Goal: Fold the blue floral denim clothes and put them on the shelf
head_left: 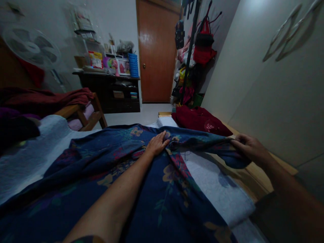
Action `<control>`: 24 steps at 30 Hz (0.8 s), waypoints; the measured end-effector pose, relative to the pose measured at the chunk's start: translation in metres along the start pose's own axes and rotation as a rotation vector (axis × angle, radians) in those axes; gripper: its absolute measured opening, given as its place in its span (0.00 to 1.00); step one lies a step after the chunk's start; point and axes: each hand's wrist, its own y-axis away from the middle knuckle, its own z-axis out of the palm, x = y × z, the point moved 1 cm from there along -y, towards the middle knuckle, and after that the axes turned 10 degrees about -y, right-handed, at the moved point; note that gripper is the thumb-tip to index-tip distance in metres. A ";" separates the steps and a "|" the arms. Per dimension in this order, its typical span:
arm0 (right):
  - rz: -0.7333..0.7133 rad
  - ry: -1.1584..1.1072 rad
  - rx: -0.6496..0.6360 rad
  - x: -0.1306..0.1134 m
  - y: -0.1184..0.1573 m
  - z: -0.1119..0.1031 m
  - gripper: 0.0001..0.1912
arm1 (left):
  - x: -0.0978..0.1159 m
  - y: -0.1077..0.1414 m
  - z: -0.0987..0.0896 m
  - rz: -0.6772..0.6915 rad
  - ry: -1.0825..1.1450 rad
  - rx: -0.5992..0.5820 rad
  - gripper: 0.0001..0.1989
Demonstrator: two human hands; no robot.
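A dark blue floral garment (152, 189) lies spread over the white bed sheet (215, 189). My left hand (157, 143) rests flat on the cloth near the base of a sleeve, fingers stretched out. Over at the right, my right hand (246, 146) pinches the end of that sleeve (202, 138) between thumb and fingers. The sleeve is pulled out sideways, and its end hangs slightly off the sheet. Folds run across the garment's left part.
A folded dark red garment (202, 121) lies just beyond the sleeve. Pale cabinet doors (265, 91) rise close on the right. A wooden chair (93, 111) draped with maroon cloth and a white fan (31, 49) stand left. Behind are a dark shelf (108, 98) and a wooden door (158, 50).
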 end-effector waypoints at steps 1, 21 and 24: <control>0.005 -0.035 0.052 -0.002 0.006 -0.003 0.18 | 0.000 0.000 0.000 0.001 0.001 0.003 0.37; 0.073 0.194 -0.355 -0.005 0.037 0.017 0.12 | -0.001 -0.001 0.001 0.016 -0.017 0.009 0.37; -0.045 0.235 0.186 -0.009 0.033 0.000 0.12 | -0.001 0.000 0.000 0.019 -0.009 0.015 0.38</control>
